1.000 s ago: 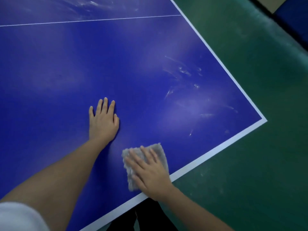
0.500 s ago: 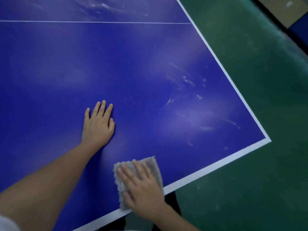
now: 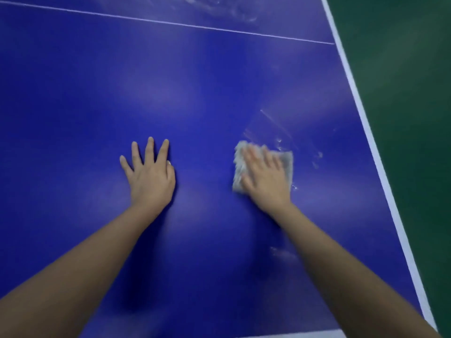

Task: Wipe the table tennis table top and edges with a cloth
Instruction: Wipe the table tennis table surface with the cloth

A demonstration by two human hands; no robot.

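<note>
While the grey cloth (image 3: pixel 287 159) is lying flat on the blue table (image 3: pixel 195 81), near its white right border (image 3: pixel 380 162), the right hand (image 3: pixel 266 178) is pressing on it with straight fingers (somewhat blurred). The left hand (image 3: pixel 151 174) is resting flat on the bare top, fingers spread, apart from the cloth. Pale streaks (image 3: pixel 275 123) are showing beyond the cloth, and green floor (image 3: pixel 415 93) is lying past the border.

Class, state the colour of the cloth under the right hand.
Grey: the cloth, seen in the head view.
</note>
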